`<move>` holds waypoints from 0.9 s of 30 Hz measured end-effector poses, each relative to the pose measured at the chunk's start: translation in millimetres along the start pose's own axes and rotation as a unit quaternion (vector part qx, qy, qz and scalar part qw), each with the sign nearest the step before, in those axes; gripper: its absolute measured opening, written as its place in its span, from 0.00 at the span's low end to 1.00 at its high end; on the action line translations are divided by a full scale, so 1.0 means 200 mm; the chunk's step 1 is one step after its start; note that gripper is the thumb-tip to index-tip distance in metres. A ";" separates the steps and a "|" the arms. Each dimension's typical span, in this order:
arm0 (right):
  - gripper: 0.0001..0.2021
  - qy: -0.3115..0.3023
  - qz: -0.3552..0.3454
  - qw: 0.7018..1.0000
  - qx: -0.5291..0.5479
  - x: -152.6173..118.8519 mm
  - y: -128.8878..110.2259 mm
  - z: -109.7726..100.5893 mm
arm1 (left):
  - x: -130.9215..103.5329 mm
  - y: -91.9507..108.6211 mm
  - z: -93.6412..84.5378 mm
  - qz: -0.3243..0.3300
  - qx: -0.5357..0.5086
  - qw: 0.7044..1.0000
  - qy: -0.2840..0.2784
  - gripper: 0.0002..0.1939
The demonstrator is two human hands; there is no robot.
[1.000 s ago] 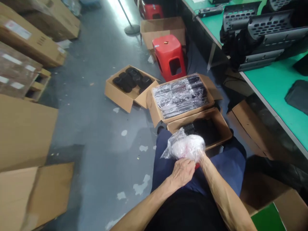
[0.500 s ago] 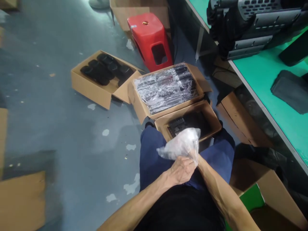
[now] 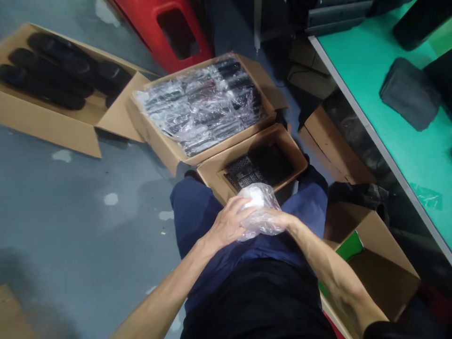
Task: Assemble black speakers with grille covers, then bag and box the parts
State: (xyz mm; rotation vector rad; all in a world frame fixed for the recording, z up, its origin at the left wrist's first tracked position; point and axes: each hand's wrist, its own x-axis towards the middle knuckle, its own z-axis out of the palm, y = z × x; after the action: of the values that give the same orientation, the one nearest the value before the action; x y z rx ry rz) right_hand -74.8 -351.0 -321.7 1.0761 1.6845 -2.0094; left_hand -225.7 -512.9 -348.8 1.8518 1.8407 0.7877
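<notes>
A clear plastic bag [image 3: 259,195] with something whitish inside is held above my lap. My left hand [image 3: 229,221] grips its left side, with the fingers partly over the plastic. On the right side my right hand [image 3: 278,219] is closed on the same bag, its fingers partly hidden by the film. Just beyond the bag, a small open carton [image 3: 215,175] holds dark perforated parts [image 3: 261,165]. Behind it stands a larger carton [image 3: 171,157] filled with plastic-wrapped dark pieces [image 3: 208,106].
An open box [image 3: 45,122] of black objects lies at the upper left, near a red stool [image 3: 151,23]. At the right, a green-topped table [image 3: 363,70] carries a dark folded item [image 3: 409,94]. Another open carton [image 3: 391,254] stands by my right side.
The view has moved closer and shifted right. The bag, earlier stretched out to the left from both hands, is now bunched up between them. My left hand has moved onto its side.
</notes>
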 end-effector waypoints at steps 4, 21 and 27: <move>0.06 -0.070 -0.006 0.991 -0.110 -0.15 -0.05 -0.18 | 0.13 0.03 0.04 0.050 -0.065 0.996 0.021 0.13; 0.31 0.177 -0.068 0.981 -0.029 -0.05 0.06 -0.36 | 0.67 -0.01 0.04 0.010 -0.181 0.981 -0.074 0.04; 0.15 0.514 -0.048 0.832 0.205 0.12 -0.07 -0.98 | 0.85 -0.22 -0.05 -0.072 -0.196 0.971 0.115 0.28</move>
State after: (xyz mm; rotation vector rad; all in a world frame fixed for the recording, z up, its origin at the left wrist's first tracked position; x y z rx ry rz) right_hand -31.5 -157.3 -335.0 2.6202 1.7133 -2.0090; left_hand -271.3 -343.3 -352.8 1.4112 1.7679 1.2510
